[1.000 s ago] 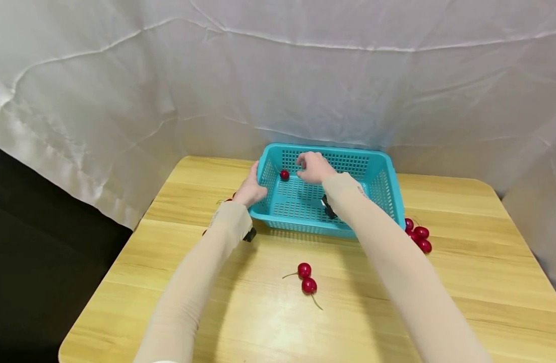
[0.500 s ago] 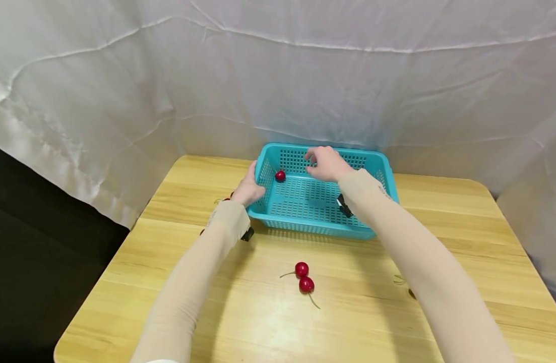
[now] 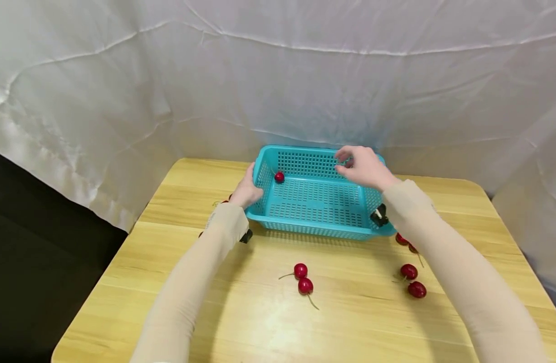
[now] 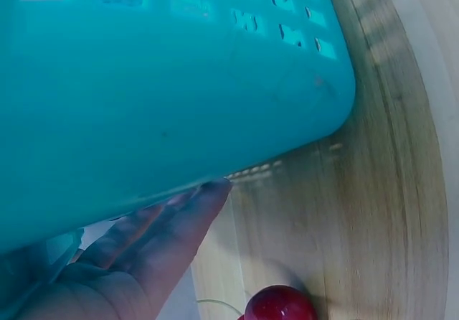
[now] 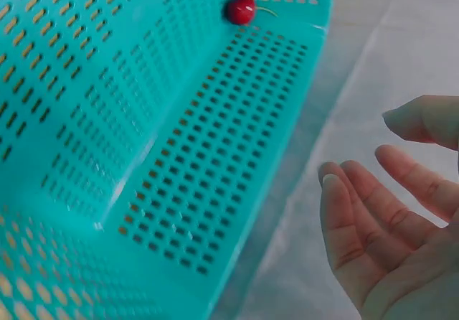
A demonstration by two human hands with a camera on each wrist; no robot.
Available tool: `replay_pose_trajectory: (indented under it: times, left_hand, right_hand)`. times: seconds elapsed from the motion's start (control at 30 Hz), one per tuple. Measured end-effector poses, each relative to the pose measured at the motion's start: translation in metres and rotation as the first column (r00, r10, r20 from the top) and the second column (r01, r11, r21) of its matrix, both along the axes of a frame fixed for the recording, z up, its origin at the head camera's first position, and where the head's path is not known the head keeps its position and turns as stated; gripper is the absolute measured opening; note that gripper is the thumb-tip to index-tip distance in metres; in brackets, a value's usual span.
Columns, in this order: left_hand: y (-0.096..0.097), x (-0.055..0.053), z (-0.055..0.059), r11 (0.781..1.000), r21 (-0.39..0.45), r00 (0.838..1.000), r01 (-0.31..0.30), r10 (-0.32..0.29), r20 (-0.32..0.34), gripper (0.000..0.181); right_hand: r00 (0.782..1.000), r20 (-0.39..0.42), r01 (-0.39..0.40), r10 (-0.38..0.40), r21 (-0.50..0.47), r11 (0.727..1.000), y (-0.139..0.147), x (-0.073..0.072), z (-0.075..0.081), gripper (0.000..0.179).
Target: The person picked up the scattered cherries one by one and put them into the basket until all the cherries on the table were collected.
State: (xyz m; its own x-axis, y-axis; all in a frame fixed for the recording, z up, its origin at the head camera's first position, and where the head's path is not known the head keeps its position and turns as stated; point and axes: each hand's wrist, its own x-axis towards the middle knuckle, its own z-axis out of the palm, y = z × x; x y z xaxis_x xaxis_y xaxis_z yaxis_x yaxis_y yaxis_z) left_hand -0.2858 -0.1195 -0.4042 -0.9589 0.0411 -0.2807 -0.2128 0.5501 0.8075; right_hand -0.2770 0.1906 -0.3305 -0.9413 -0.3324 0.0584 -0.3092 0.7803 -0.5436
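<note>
My left hand (image 3: 246,193) holds the left end of a turquoise plastic basket (image 3: 314,231), thumb at the rim and fingers along the outer wall. In the left wrist view those fingers (image 4: 168,245) lie extended against the wall. Over the basket's right end hovers my right hand (image 3: 363,166), holding nothing, its fingers loosely bent and apart. The right wrist view shows this hand (image 5: 394,227) beside the basket's long wall. A single red cherry (image 3: 279,177) with a stem lies inside, in the far left corner.
Two stemmed cherries (image 3: 305,286) lie on the wooden table (image 3: 350,322) in front of the basket. Several more cherries (image 3: 409,271) are at the right, partly behind the right forearm. Others show beside the left wrist, including one cherry (image 4: 280,304). A pale curtain (image 3: 278,91) hangs behind.
My right hand has moved right across the basket, from near the cherry to the right end. The left hand stays at the basket's left end. Cherries at the right have come into view.
</note>
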Motion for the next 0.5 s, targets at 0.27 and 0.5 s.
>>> replay_pose_trajectory:
  times: [0.27,0.5]
  left_hand:
    - [0.001,-0.002,0.001,1.0,-0.022,1.0,-0.003,0.003,0.011,0.096]
    - [-0.001,0.0,0.001,0.999,-0.033,1.0,-0.007,0.008,0.016,0.096]
  right_hand:
    - [0.998,-0.054,0.025,-0.025,-0.005,1.0,0.045,0.029,0.013,0.032]
    - [0.993,-0.097,0.071,-0.07,0.007,0.997,0.081,0.053,0.009,0.031]
